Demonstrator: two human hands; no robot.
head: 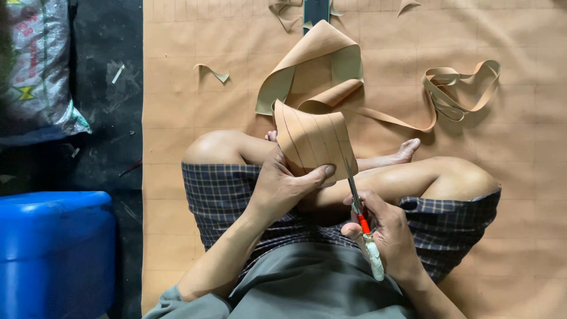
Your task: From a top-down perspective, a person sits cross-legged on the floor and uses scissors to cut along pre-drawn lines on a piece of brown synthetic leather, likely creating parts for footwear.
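I sit cross-legged on a large tan sheet (189, 88) marked with a faint grid. My left hand (283, 186) grips the near end of a wide tan leather-like strip (313, 139) ruled with parallel lines, holding it upright above my lap. My right hand (387, 233) holds scissors (360, 215) with red and white handles. Their blades point up at the strip's lower right edge. The strip curls away in a loop (313, 59) toward the top of the sheet.
A coil of narrow cut strips (458, 88) lies at the right. Small offcuts (212, 72) lie on the sheet. A blue plastic container (53, 248) stands at the lower left, and a printed sack (38, 71) at the upper left on the dark floor.
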